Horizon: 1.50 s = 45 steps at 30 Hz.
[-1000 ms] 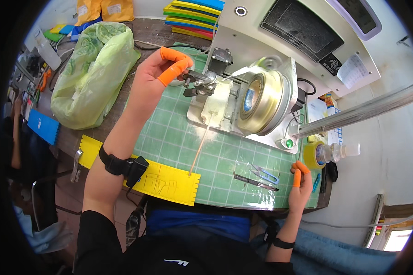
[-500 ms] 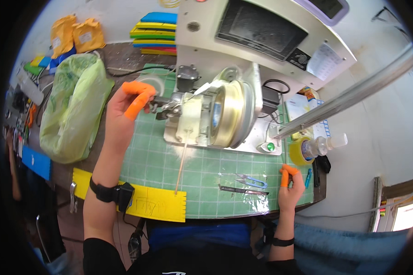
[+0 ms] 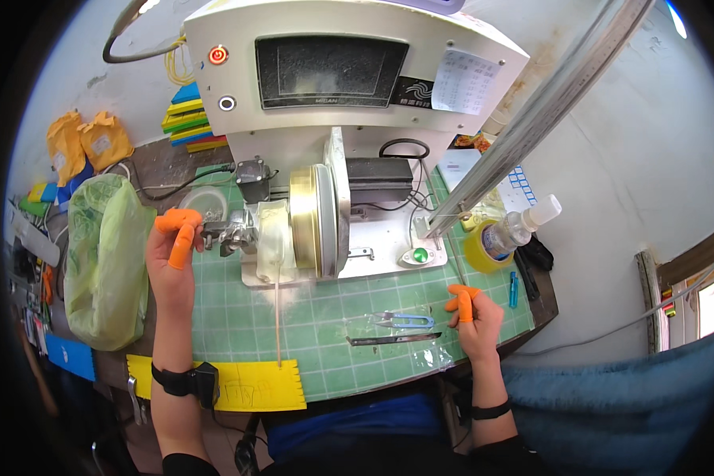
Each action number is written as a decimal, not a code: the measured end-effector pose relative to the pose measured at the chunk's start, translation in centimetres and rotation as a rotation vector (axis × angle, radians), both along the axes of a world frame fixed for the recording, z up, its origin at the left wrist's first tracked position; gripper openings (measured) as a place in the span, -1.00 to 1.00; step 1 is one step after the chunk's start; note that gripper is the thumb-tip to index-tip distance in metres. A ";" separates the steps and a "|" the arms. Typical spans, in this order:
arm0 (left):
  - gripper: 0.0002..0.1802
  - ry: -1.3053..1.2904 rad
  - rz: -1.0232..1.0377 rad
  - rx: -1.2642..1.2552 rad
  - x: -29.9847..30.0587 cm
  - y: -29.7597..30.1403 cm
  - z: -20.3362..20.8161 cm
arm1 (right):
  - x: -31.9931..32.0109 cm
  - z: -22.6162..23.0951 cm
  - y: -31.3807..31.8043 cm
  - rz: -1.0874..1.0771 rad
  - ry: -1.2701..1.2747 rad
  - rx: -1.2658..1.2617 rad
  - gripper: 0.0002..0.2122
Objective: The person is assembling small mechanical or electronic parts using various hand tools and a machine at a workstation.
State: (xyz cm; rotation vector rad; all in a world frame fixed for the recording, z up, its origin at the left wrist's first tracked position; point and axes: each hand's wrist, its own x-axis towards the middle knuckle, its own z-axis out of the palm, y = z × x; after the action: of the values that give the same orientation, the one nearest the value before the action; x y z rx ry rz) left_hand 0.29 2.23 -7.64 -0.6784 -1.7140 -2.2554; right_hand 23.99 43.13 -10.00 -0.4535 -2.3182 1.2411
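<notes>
My left hand [image 3: 171, 258], with orange finger cots on thumb and fingers, is closed on the dark end of a metal clamp [image 3: 232, 232] on the machine's left side. Right of the clamp are a pale block [image 3: 273, 238] and a gold-rimmed grinding wheel [image 3: 302, 222]. A thin tan stick [image 3: 278, 325] runs from below the block to a yellow foam strip [image 3: 250, 387]. My right hand [image 3: 477, 321], also in orange finger cots, rests at the mat's right side with fingers curled. A thin grey line meets its fingertips; whether they hold it is unclear.
The white machine [image 3: 238, 111] carries a dark screen [image 3: 329, 71]. Blue thread snips [image 3: 404, 320] and a dark slim blade [image 3: 394, 339] lie on the green mat [image 3: 222, 317]. A yellow-based bottle [image 3: 488, 244] stands right; a green plastic bag [image 3: 107, 270] sits left.
My view has shifted, showing more of the machine's upper front. Pale dust or spray now shows around the stick's top. My left hand stays at the clamp, my right hand at the mat's side.
</notes>
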 end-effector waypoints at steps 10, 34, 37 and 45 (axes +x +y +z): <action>-0.91 -0.024 0.001 -0.008 0.1 -0.3 -0.1 | 0.3 -0.2 0.2 0.045 -0.027 0.001 -0.88; -0.86 -0.056 -0.058 0.029 -0.2 -0.6 -0.2 | 0.3 0.1 0.3 0.037 -0.006 -0.025 -0.87; -0.85 -0.055 -0.066 0.016 -0.1 -1.1 -0.4 | 0.0 -0.2 0.3 0.051 -0.016 -0.055 -0.88; -0.86 -0.075 -0.089 0.030 -0.1 0.1 0.4 | 0.4 -0.7 0.2 0.019 0.012 0.053 -0.85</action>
State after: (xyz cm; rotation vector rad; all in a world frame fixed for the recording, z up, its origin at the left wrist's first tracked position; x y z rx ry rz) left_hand 0.22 2.38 -7.26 -0.6850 -1.7118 -2.3909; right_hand 24.36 43.32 -10.68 -0.4063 -2.3443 1.1851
